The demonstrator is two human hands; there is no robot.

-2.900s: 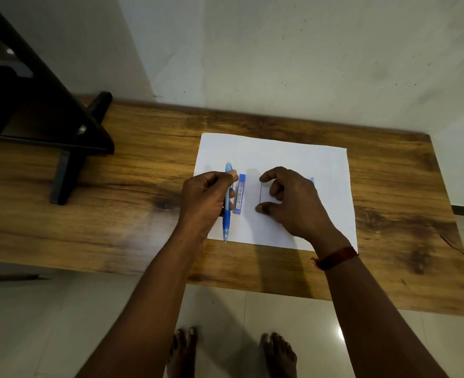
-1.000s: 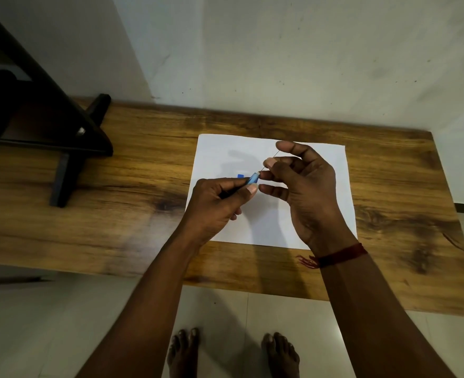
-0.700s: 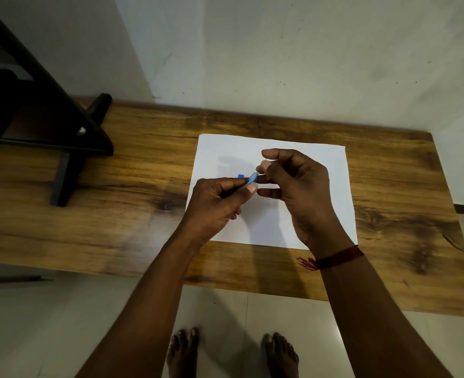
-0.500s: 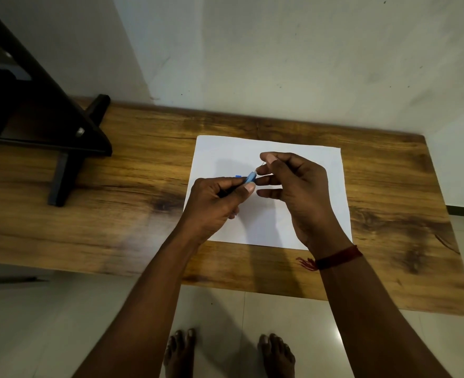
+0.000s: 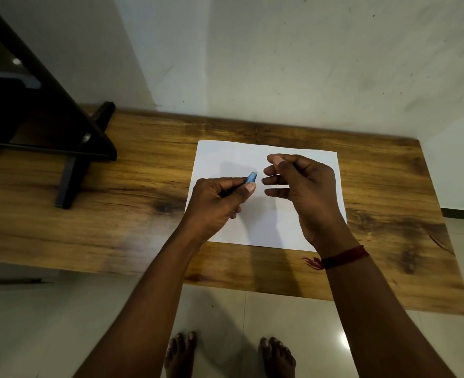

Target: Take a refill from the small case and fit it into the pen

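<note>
My left hand point(image 5: 217, 205) grips a blue mechanical pencil point(image 5: 252, 177) above a white sheet of paper point(image 5: 225, 154) on a wooden table point(image 5: 143, 165). Only the pencil's upper end shows past my thumb and forefinger, pointing up and to the right. My right hand point(image 5: 304, 192) hovers just right of that end, a small gap away from it. Its fingers are loosely curled and the thumb is raised, and I see nothing between them. A red thread band point(image 5: 342, 257) circles my right wrist.
A black stand point(image 5: 69, 148) with a foot bar sits at the table's back left. A pale wall runs behind the table. The table's near edge is at my forearms, and my bare feet point(image 5: 180, 353) stand on a tiled floor below.
My right hand held a thin lead at the pencil's end and pushed it in; it has now drawn a little to the right, off the pencil. My left hand stayed put.
</note>
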